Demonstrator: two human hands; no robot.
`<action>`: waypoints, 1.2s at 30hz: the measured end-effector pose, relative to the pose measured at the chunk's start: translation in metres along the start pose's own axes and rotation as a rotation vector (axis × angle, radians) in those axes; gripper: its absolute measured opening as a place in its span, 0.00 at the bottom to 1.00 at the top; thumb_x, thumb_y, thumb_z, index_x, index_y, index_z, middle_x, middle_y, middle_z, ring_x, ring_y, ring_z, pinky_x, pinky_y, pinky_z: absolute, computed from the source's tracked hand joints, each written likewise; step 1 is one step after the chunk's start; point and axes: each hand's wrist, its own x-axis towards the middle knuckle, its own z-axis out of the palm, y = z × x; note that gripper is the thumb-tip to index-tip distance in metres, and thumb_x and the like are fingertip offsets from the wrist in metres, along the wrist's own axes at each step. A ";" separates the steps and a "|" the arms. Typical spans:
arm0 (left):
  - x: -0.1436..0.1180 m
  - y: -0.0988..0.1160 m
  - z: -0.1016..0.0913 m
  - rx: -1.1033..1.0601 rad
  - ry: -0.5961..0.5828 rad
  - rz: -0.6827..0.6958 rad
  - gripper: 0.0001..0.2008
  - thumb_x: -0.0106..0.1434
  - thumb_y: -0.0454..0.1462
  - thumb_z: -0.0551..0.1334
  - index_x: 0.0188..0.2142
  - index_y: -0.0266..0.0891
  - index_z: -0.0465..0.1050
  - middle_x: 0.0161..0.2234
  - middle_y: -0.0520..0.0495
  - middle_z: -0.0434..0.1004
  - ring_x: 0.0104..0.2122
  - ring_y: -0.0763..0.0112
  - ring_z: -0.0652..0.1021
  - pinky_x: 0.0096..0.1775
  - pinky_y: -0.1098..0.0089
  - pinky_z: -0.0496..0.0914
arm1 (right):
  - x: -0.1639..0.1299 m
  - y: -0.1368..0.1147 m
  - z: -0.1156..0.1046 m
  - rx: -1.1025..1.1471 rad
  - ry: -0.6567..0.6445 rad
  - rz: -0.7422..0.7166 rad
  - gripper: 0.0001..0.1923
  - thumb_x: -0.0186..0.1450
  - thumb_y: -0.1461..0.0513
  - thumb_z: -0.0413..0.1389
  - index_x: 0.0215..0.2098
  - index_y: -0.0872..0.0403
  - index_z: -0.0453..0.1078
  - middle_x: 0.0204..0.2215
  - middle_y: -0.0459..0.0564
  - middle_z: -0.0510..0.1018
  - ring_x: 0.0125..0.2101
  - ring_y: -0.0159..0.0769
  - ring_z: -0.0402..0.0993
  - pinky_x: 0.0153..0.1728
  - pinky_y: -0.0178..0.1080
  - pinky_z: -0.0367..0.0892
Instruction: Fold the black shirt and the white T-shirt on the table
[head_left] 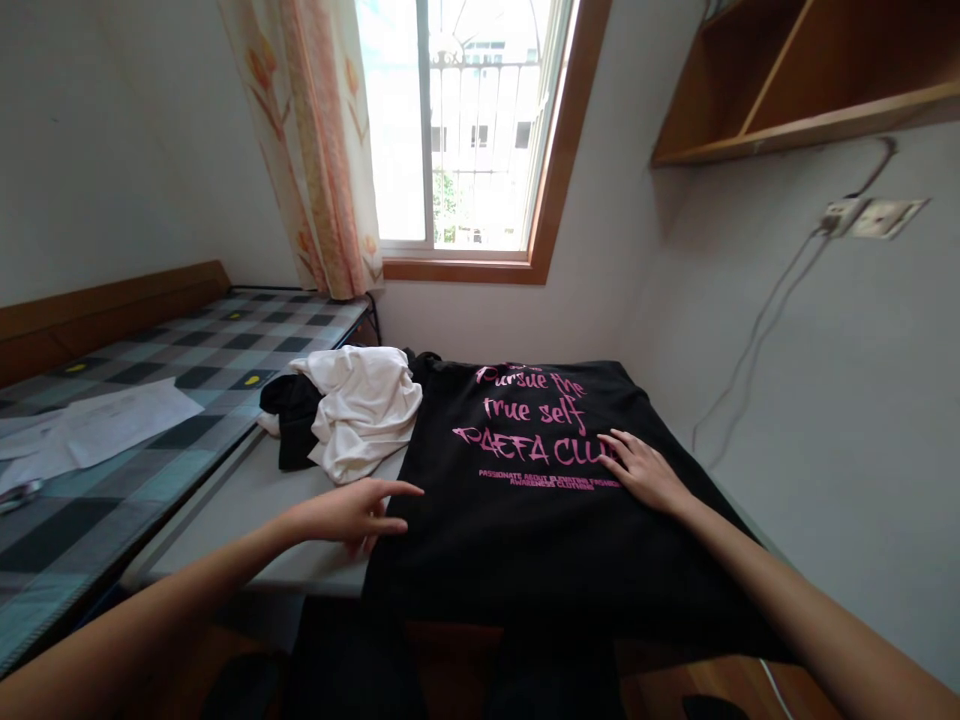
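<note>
A black T-shirt [510,545] with pink lettering is spread over the table, its lower edge hanging past the front. My right hand [643,470] rests on the shirt with its fingers stretched out over the right end of the print. At the shirt's left edge is my left hand [367,512], thumb and forefinger apart with nothing between them. Whether its fingertips touch the cloth I cannot tell. Beyond that hand, a crumpled white garment [367,410] lies heaped with a black garment [296,420] on the table's left part.
The white tabletop [247,530] shows left of the shirt. A bed with a checked cover [172,360] runs along the left, with papers [105,425] on it. A wall with a socket [874,218] and cable is at the right, under a wooden shelf [810,125].
</note>
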 end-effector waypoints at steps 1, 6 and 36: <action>0.006 0.002 -0.003 0.088 0.127 0.058 0.30 0.63 0.52 0.60 0.62 0.46 0.63 0.25 0.53 0.74 0.20 0.72 0.73 0.24 0.74 0.65 | -0.001 0.000 -0.001 -0.002 0.000 0.000 0.31 0.69 0.44 0.40 0.62 0.48 0.64 0.63 0.56 0.66 0.63 0.48 0.61 0.61 0.51 0.59; 0.047 0.008 -0.021 0.304 0.516 0.329 0.20 0.65 0.49 0.59 0.50 0.42 0.75 0.34 0.48 0.76 0.32 0.68 0.77 0.36 0.69 0.71 | -0.002 -0.004 -0.006 -0.001 -0.018 0.019 0.31 0.69 0.44 0.41 0.62 0.48 0.64 0.63 0.55 0.65 0.63 0.47 0.60 0.62 0.51 0.58; 0.176 0.030 -0.129 0.861 0.956 -0.006 0.31 0.61 0.32 0.56 0.64 0.29 0.58 0.65 0.33 0.60 0.65 0.52 0.60 0.62 0.57 0.57 | -0.010 -0.004 -0.011 0.040 -0.025 0.050 0.30 0.68 0.43 0.43 0.61 0.45 0.64 0.63 0.53 0.65 0.63 0.48 0.60 0.61 0.52 0.59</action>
